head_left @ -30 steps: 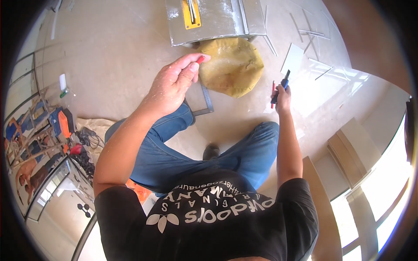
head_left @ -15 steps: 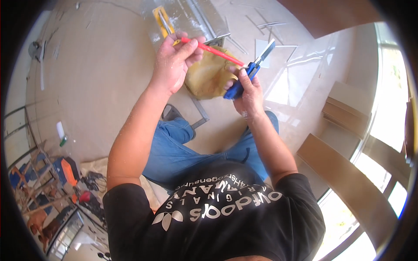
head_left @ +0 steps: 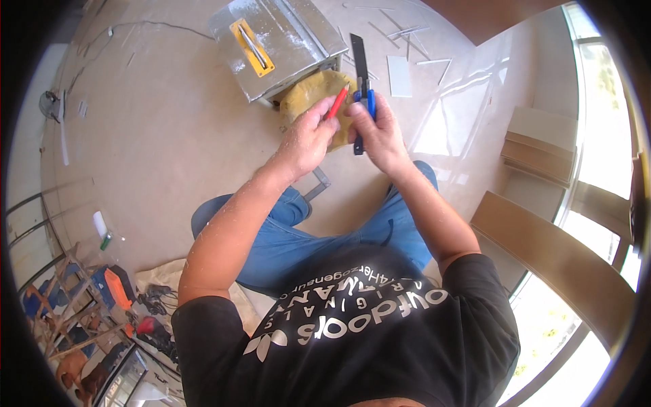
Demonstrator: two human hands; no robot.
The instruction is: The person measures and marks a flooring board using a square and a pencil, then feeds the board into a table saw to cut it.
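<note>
My left hand (head_left: 310, 134) is closed around a red pencil (head_left: 336, 103), whose bare tip points up and away from me. Close beside it on the right, my right hand (head_left: 380, 129) grips a blue-and-black utility knife (head_left: 367, 102). The knife's long dark blade (head_left: 358, 54) stands out past the fingers, pointing away from me. A small gap separates the pencil tip from the knife. Both hands are above a dusty yellow tub (head_left: 298, 100), which they partly cover.
Beyond the tub stands a metal-topped machine (head_left: 298, 41) with a yellow slotted plate (head_left: 251, 47). Thin offcut strips (head_left: 407, 34) and a pale panel piece (head_left: 399, 76) lie on the floor. Brown boards (head_left: 542, 251) lean at right; tools and wood scraps (head_left: 74, 312) crowd the lower left.
My left hand has come down and right, turning the pencil from lying across toward the knife to pointing away from me. The knife has turned more upright, its blade now darker.
</note>
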